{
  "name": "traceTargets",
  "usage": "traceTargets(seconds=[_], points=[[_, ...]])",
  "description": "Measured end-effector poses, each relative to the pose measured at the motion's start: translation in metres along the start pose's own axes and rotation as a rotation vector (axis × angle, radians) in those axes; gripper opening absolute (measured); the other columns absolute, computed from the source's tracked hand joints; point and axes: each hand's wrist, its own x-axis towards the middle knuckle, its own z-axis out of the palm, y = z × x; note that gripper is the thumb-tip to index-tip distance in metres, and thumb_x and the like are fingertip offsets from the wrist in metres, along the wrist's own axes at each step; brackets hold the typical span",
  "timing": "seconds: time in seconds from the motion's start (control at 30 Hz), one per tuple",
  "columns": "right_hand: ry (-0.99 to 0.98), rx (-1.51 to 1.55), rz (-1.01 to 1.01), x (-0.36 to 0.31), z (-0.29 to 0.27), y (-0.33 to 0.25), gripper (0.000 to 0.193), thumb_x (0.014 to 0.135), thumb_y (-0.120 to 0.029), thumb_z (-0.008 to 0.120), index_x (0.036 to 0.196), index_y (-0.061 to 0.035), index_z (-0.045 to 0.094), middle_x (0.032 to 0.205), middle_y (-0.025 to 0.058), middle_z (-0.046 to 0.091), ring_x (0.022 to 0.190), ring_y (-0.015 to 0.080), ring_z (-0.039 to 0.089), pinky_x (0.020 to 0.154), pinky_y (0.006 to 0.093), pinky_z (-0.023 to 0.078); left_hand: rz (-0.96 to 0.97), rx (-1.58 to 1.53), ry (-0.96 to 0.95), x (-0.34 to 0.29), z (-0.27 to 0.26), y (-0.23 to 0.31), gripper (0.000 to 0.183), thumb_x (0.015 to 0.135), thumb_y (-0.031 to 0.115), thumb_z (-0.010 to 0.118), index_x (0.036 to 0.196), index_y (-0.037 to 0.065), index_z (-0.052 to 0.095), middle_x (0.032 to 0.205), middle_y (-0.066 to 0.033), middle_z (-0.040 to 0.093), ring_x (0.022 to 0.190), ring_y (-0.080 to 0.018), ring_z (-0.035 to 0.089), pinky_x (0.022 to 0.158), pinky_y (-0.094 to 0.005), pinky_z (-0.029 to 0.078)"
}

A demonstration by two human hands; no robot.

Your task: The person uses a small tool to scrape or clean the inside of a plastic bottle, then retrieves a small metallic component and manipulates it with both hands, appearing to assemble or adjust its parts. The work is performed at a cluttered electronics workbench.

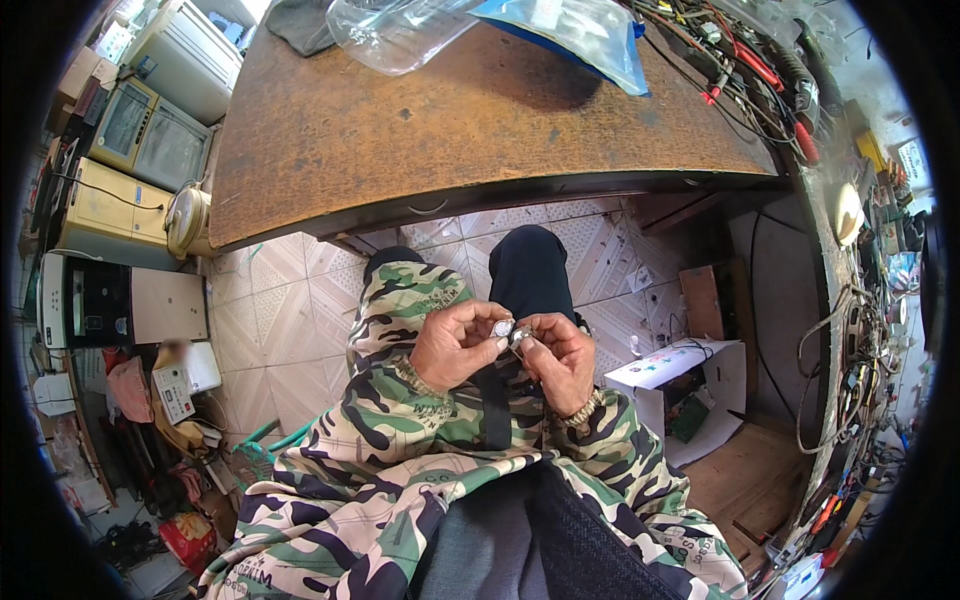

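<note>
My left hand [448, 345] pinches a small round piece [502, 327] with a pale, shiny face between thumb and fingertips. Close against it, my right hand [562, 362] grips a second small, dark and silvery piece [520, 338], partly covered by the fingers. The two pieces meet or nearly meet above my lap; at this size I cannot tell whether they are joined or exactly what they are. Both forearms are in camouflage sleeves [385, 410].
Ahead stands a worn wooden table [470, 130] with clear plastic bags [395, 35] and a blue-edged pouch [570, 35]. Cables and tools [740, 60] crowd its right end. A white open box [650, 385] sits low at right; cabinets [120, 205] line the left.
</note>
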Motion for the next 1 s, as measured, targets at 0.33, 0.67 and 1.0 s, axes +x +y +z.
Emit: traceTargets(seconds=[0.33, 0.67, 1.0], points=[[-0.006, 0.059, -0.002, 0.000, -0.002, 0.004, 0.020, 0.095, -0.003, 0.059, 0.113, 0.0045, 0.059, 0.083, -0.0002, 0.060, 0.064, 0.0027, 0.048, 0.056, 0.0187, 0.039, 0.013, -0.002, -0.019, 0.002, -0.001, 0.000, 0.031, 0.093, 0.006, 0.070, 0.121, -0.005, 0.064, 0.105, -0.0055, 0.067, 0.093, -0.0096, 0.065, 0.081, -0.0223, 0.054], [-0.020, 0.046, -0.004, -0.001, -0.002, 0.002, 0.021, 0.095, -0.003, 0.059, 0.114, 0.0038, 0.061, 0.086, 0.0004, 0.063, 0.065, 0.0027, 0.049, 0.057, 0.0184, 0.039, -0.035, -0.121, -0.085, 0.003, -0.008, -0.008, 0.031, 0.097, 0.007, 0.066, 0.124, -0.007, 0.062, 0.107, -0.0087, 0.067, 0.095, -0.0127, 0.066, 0.084, -0.0244, 0.056], [-0.064, 0.043, -0.082, -0.001, -0.002, 0.006, 0.022, 0.095, 0.005, 0.062, 0.116, 0.0066, 0.064, 0.102, 0.0053, 0.068, 0.088, 0.0085, 0.064, 0.075, 0.0207, 0.050, -0.144, -0.626, -0.125, 0.001, -0.008, -0.023, 0.031, 0.101, 0.006, 0.057, 0.130, -0.004, 0.058, 0.110, -0.0131, 0.068, 0.095, -0.0172, 0.069, 0.088, -0.0303, 0.060]])
